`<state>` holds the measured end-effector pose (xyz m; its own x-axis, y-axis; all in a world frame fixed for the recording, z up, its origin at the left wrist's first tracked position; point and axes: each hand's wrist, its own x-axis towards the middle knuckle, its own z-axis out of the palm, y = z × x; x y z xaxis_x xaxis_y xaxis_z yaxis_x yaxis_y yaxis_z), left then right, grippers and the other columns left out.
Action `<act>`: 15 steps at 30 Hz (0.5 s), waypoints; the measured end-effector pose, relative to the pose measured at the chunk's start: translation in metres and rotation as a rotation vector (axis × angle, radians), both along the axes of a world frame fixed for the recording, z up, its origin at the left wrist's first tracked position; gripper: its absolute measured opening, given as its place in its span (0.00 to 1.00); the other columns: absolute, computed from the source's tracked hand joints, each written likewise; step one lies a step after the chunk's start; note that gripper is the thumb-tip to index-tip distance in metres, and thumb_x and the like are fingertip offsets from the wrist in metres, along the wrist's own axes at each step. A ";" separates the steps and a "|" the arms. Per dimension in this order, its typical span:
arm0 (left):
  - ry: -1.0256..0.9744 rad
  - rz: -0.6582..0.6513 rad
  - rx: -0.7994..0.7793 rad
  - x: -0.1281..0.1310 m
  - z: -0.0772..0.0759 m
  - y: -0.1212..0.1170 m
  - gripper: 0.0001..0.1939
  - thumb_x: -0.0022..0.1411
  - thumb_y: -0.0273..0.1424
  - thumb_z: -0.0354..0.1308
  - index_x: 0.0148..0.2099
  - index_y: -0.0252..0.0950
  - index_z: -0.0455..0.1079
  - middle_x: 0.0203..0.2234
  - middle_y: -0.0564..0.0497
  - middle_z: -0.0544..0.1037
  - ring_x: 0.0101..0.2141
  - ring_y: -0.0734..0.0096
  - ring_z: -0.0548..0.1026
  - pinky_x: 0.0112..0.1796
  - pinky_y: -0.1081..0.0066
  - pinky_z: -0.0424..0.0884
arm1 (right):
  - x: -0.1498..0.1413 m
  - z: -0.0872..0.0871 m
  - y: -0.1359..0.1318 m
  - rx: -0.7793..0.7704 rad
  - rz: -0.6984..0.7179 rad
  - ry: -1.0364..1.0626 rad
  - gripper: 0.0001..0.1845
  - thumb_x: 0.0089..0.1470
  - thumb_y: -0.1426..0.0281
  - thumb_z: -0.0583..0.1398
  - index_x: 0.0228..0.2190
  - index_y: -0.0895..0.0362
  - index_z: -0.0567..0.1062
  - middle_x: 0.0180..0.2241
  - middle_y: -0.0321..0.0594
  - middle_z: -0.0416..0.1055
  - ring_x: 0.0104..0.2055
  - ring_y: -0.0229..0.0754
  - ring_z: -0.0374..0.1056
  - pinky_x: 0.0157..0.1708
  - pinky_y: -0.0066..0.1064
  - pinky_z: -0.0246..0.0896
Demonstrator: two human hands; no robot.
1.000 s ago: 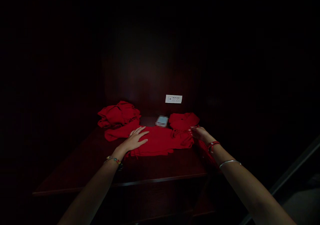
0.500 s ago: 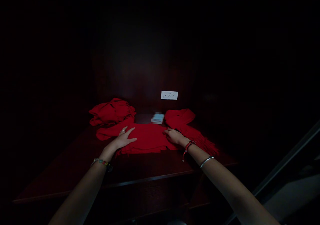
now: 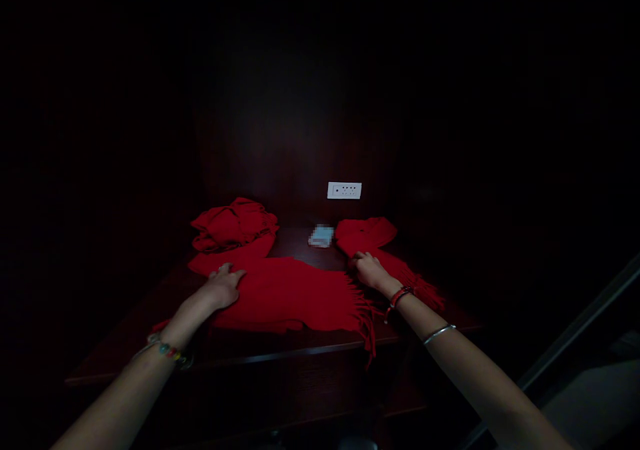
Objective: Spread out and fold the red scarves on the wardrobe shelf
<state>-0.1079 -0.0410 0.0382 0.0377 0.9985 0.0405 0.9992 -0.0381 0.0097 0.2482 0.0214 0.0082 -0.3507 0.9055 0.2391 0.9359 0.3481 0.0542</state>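
A red fringed scarf lies spread across the dark shelf in front of me, its fringe pointing right and partly hanging over the front edge. My left hand rests on its left part, thumb and fingers apart. At the far right corner, by the fringe, the fingers of my right hand are closed on the scarf; the fingertips are partly hidden. Just beyond that hand lies another red scarf, folded over, with its fringe running right. A bunched red scarf pile sits at the back left.
A small pale blue item, blurred out, lies on the shelf near the back wall. Above it is a white socket plate. The shelf's front edge runs below my hands. The surroundings are very dark.
The front scarf has been drawn out wider, nearer to me and to the right, and its fringe now shows. My left hand has moved left, my right hand right.
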 end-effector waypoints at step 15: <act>-0.102 -0.110 0.033 0.081 -0.048 0.042 0.35 0.53 0.56 0.35 0.60 0.46 0.46 0.59 0.48 0.47 0.57 0.50 0.44 0.52 0.49 0.43 | -0.008 -0.029 -0.036 -0.060 0.242 0.095 0.20 0.53 0.74 0.47 0.47 0.61 0.65 0.48 0.49 0.62 0.50 0.42 0.56 0.50 0.34 0.49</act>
